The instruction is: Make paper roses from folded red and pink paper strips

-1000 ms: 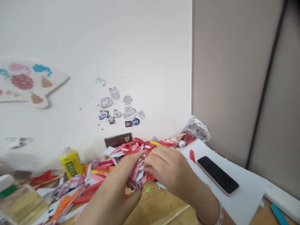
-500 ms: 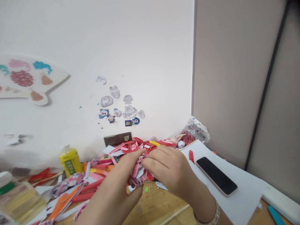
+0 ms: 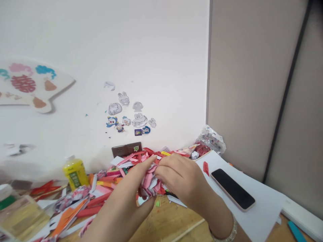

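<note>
1. Left hand (image 3: 130,191) curls around a pink-and-white folded-paper bundle (image 3: 150,181) over the brown wooden tabletop (image 3: 174,215), toward its back edge.
2. Right hand (image 3: 183,178) closes on the bundle's right side.

Single head-worn view, forward and down, close over the wooden table (image 3: 165,218), facing the white wall (image 3: 151,43).

A pink-and-white bundle of folded paper (image 3: 149,183), its layers ruffled, was held partly hidden between the left hand (image 3: 130,191) and right hand (image 3: 182,174), near six o'clock.
</note>
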Tool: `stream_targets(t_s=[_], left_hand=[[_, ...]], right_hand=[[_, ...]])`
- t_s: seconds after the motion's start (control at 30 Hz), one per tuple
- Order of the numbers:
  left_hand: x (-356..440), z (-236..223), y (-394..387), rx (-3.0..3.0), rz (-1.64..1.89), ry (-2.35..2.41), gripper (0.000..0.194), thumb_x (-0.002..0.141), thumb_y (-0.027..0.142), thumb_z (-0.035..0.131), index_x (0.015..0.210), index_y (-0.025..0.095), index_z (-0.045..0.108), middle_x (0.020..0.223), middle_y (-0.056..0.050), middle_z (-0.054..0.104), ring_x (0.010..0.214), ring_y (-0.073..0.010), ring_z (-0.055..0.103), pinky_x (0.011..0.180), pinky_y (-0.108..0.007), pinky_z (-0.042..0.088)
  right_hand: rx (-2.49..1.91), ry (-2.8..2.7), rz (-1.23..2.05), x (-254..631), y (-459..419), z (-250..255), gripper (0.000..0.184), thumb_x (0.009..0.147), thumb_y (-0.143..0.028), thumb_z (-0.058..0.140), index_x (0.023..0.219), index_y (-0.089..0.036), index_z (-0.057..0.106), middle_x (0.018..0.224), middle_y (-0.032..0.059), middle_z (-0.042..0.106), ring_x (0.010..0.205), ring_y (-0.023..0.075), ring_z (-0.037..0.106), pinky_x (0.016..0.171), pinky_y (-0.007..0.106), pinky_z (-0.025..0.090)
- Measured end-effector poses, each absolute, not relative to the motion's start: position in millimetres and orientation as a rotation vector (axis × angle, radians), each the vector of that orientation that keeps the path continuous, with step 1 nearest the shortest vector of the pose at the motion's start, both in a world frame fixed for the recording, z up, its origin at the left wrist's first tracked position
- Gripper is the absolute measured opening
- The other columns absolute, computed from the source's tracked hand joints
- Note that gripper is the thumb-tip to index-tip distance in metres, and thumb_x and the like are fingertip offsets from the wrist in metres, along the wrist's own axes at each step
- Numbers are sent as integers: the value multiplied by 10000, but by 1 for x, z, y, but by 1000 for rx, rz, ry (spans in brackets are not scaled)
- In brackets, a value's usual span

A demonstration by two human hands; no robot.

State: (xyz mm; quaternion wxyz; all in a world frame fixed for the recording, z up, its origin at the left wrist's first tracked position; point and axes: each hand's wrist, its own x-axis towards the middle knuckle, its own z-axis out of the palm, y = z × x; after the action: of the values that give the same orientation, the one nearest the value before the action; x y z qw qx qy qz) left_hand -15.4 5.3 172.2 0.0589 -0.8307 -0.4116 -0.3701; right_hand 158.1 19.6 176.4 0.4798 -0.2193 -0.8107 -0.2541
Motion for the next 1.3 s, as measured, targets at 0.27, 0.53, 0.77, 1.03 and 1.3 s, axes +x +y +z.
stream_targets(t_s=[0.27, 0.53, 0.77, 1.03, 1.3], left_hand=[[-28, 178, 16, -2791, -1704, -1150, 635, 632, 391, 751, 1216, 329, 508, 1265, -37, 577, 1167, -271, 520, 921, -318, 480], [-16, 169, 28, -2929, -1891, -1149, 697, 623, 589, 657, 1235, 288, 514, 1320, -57, 529, 1242, -295, 428, 1023, -368, 367], [-17, 169, 26, -2947, -1992, -1213, 682, 715, 654, 509, 1264, 249, 498, 1310, -84, 530, 1251, -325, 405, 1017, -429, 366], [-22, 162, 25, -2942, -1925, -1320, 680, 716, 675, 481, 1222, 226, 549, 1316, -88, 528, 1261, -337, 386, 1050, -468, 303], [-19, 168, 19, -2871, -1804, -1218, 590, 740, 633, 493, 1217, 289, 528, 1302, -41, 540, 1256, -311, 402, 1028, -417, 345]], right_hand=[[-524, -1816, -309, 161, 19, 181, 238, 924, -232, 439, 764, -151, 595, 737, 45, 609, 714, 142, 535, 656, 261, 439], [-562, -1801, -262, 160, 18, 182, 213, 911, -165, 440, 792, -140, 616, 751, 57, 618, 725, 153, 536, 661, 271, 434], [-569, -1734, -370, 164, 17, 181, 158, 895, -176, 477, 832, -157, 621, 748, 38, 625, 716, 145, 537, 652, 267, 432], [-566, -1841, -496, 165, 12, 184, 210, 909, -189, 456, 784, -163, 623, 739, 31, 623, 700, 134, 522, 637, 258, 426], [-590, -1827, -560, 161, 10, 185, 225, 895, -157, 456, 722, -161, 600, 666, 27, 596, 659, 136, 511, 611, 263, 409]])
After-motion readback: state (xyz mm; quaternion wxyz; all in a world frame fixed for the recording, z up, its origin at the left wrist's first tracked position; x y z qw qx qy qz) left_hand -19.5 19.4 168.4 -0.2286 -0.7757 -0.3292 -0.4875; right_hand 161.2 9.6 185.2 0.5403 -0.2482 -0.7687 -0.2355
